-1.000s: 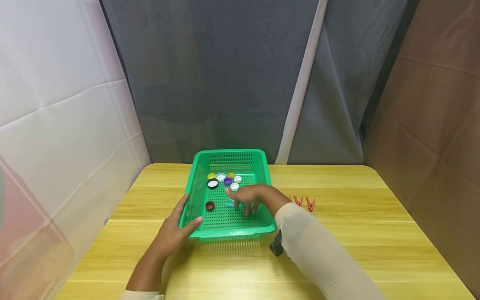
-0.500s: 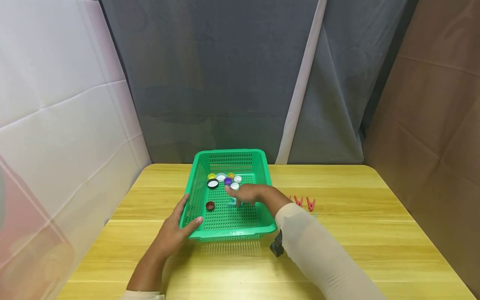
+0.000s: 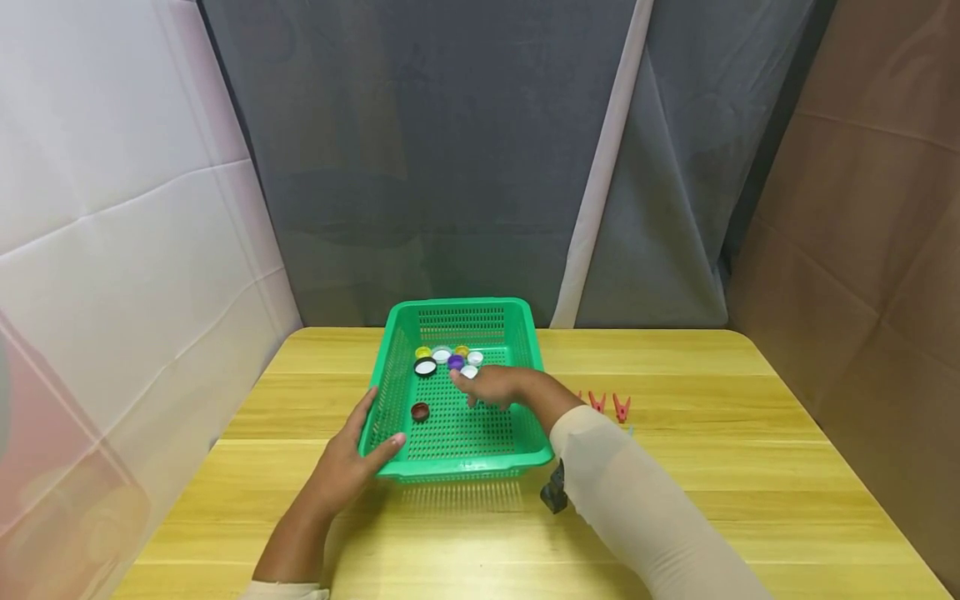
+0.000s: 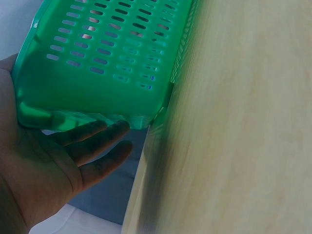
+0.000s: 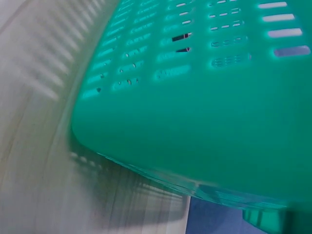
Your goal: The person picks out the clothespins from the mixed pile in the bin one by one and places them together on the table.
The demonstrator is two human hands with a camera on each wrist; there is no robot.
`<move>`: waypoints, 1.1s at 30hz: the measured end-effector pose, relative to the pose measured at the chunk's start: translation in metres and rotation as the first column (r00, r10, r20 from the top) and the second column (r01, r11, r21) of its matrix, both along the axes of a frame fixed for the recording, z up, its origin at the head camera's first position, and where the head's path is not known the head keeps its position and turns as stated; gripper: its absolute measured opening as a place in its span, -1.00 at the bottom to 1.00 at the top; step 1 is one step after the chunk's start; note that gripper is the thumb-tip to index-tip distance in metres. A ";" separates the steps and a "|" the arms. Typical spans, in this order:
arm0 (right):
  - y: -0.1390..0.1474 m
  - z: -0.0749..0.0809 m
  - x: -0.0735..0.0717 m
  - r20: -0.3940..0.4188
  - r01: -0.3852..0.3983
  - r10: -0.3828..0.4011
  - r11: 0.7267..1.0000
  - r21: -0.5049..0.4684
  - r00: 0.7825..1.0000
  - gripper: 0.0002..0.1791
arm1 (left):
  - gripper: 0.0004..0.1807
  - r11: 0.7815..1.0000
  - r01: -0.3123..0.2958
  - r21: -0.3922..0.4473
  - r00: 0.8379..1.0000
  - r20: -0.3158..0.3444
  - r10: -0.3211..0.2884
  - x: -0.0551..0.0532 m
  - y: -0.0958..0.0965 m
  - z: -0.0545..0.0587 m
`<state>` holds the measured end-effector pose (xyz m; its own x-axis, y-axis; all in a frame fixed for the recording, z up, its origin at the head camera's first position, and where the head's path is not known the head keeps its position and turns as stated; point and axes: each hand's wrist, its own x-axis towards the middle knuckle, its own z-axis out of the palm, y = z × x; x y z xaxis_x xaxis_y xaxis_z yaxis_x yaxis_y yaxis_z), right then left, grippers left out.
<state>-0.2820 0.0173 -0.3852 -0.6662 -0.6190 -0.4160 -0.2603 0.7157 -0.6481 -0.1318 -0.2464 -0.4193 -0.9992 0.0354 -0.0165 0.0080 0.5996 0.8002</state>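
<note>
A green plastic basket [image 3: 459,465] stands on the wooden table. My left hand [image 3: 347,460] holds its near left side, thumb over the rim and the other fingers along the outside wall. My right hand [image 3: 495,385] is inside the basket on the right, fingers drawn in around a light blue clothespin that the hand now hides. Nearby in the basket lie several bottle caps: a white cap [image 3: 469,372], a purple cap [image 3: 456,362], a black-rimmed cap [image 3: 425,367], a yellow cap [image 3: 423,352] and, apart from these, a brown cap [image 3: 420,412].
Red clothespins [image 3: 621,408] lie on the table [image 3: 712,467] right of the basket, partly behind the right forearm, with a bit of light blue beside them. A grey curtain [image 3: 480,167] hangs behind the table, with cloth walls on both sides.
My right hand's fingers have drawn together and risen slightly. The light blue clothespin seen under them earlier is out of sight behind the hand. My left hand and the basket have stayed still.
</note>
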 end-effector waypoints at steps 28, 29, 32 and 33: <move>-0.006 -0.008 0.001 -0.093 0.029 -0.019 0.995 0.099 0.996 -0.04 | 0.06 1.000 -0.013 -0.002 1.000 0.016 0.013 0.000 0.001 0.000; -0.006 -0.008 0.000 -0.109 0.032 -0.021 0.995 0.094 0.994 -0.05 | 0.06 1.000 -0.012 -0.003 1.000 0.015 0.012 0.000 0.001 0.000; -0.004 -0.006 -0.002 -0.175 0.035 -0.020 0.996 0.080 0.984 -0.14 | 0.06 1.000 -0.010 -0.002 1.000 0.013 0.010 0.000 0.001 0.000; -0.004 -0.005 -0.002 -0.197 0.034 -0.019 0.997 0.074 0.980 -0.21 | 0.06 1.000 -0.009 -0.002 1.000 0.013 0.009 0.000 0.000 0.001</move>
